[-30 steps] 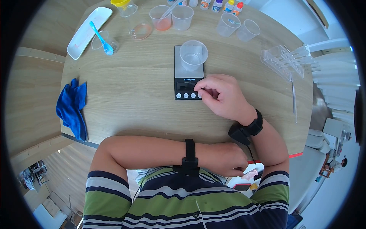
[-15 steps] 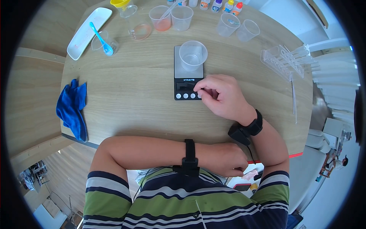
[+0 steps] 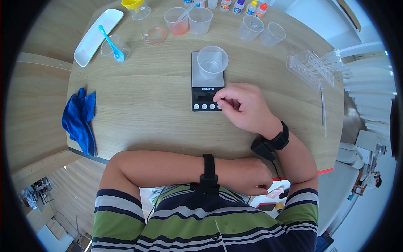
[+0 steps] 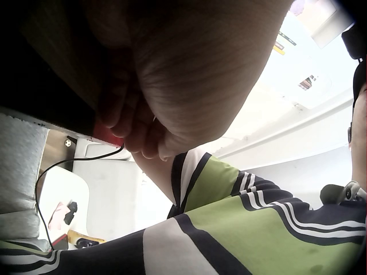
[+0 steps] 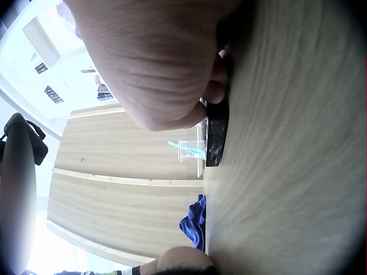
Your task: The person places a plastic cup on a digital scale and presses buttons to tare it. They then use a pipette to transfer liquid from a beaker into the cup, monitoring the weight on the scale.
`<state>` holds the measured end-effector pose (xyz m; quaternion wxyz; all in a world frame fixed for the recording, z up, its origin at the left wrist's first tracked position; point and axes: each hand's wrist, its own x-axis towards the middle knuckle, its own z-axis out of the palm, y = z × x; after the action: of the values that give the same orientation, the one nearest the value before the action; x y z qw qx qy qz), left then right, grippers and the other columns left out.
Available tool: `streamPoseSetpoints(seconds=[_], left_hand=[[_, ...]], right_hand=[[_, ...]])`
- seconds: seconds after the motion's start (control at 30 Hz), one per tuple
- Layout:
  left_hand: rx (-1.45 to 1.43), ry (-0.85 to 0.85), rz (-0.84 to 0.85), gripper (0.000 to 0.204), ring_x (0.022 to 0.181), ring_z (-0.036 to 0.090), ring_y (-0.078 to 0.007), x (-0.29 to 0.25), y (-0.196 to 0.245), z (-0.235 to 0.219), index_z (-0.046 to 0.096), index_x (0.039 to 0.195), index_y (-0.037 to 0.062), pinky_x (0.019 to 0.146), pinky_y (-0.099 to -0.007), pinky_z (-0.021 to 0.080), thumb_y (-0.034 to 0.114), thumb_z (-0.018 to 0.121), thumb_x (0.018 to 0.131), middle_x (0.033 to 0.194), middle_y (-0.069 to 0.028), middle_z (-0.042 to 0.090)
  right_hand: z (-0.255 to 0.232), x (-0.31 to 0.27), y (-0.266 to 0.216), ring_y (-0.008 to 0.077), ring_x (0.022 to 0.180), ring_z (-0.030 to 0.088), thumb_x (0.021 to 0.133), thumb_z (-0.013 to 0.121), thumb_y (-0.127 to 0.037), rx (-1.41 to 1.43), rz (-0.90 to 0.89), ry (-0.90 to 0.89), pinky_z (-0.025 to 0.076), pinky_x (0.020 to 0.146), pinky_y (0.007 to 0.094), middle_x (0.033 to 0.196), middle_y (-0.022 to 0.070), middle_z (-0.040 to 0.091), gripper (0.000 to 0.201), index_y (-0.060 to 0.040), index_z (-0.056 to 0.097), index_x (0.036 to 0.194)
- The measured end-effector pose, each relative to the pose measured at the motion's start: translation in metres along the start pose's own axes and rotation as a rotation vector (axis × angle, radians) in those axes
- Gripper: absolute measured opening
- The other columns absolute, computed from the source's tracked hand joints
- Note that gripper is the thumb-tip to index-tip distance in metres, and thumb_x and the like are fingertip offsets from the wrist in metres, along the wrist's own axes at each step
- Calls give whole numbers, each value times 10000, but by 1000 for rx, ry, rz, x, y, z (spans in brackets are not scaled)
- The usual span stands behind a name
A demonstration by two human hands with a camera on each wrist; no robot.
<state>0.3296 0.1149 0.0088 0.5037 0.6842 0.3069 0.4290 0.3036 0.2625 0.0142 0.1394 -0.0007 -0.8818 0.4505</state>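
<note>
A small black digital scale (image 3: 204,95) lies on the wooden table, with a clear plastic cup (image 3: 213,62) standing on its silver pan. My right hand (image 3: 245,105) is at the scale's front right corner, its fingers loosely curled. The fingertips overlap the right end of the row of round buttons and partly cover the display. In the right wrist view, these fingers (image 5: 213,91) are right at the black side of the scale. My left hand (image 3: 249,174) lies at the table's front edge, the forearm across my body. Its fingers (image 4: 137,129) hang loosely bent, holding nothing.
At the back are a cup of orange-pink liquid (image 3: 179,27), other clear cups (image 3: 273,34) and several small dropper bottles (image 3: 252,7). On the left are a white tray (image 3: 90,40), a blue spoon (image 3: 111,43) and a blue cloth (image 3: 78,119). A clear rack (image 3: 304,69) stands right.
</note>
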Motion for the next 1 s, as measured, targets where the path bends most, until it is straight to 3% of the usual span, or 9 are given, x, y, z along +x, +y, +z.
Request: streamPoseSetpoints(seconds=[1.0], left_hand=[[6,21,17,135,842,723,-378,0,-3,4,794,985,22,781,-491,566,148,751,961,898,-158,755]], right_hand=[[0,0,1,207,588,593,887,803,-29,1,-6,9,458,570,370,700,44,643,119,-92,771,982]])
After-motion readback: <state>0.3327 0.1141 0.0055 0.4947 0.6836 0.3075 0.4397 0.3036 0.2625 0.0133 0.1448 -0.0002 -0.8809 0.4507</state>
